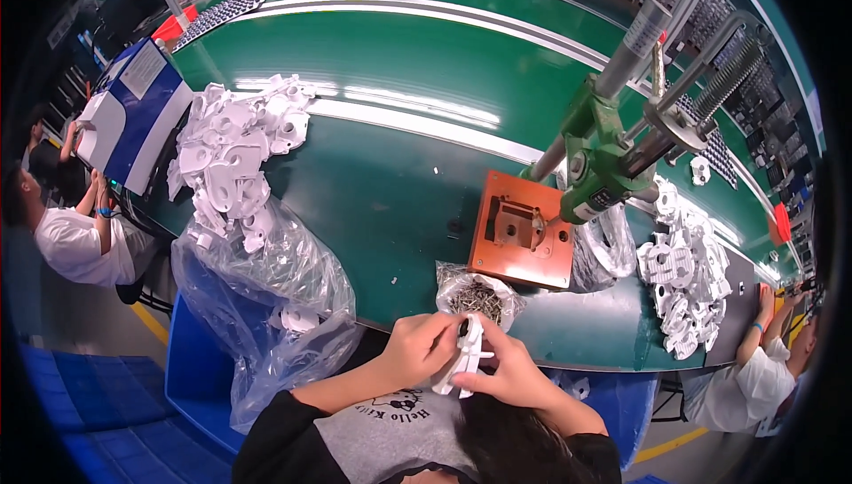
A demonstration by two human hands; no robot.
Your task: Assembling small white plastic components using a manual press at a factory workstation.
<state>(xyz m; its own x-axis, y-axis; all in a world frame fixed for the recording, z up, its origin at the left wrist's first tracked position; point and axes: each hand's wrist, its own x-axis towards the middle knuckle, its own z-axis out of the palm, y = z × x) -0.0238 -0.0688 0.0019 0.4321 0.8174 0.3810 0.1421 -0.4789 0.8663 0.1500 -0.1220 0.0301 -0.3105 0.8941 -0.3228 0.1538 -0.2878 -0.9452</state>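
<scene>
Close to my body, just off the table's front edge, I hold a white molded plastic part [468, 358] between both hands. My right hand [515, 372] grips it from the right, with the thumb across its lower end. On the other side, my left hand [414, 348] has its fingers pinched at the part's upper end, beside a small dark spot. Whether a small piece sits in those fingertips cannot be made out. Right beyond my hands, a clear plastic bag [451, 282] lies open with many small metal pins [477, 299] in it.
A green hand press [596, 160] with an orange base [506, 258] stands right of center. White plastic parts are heaped at left [226, 151] and right [688, 280]. A blue bin [191, 351] with a plastic liner is at lower left. Co-workers sit at both sides.
</scene>
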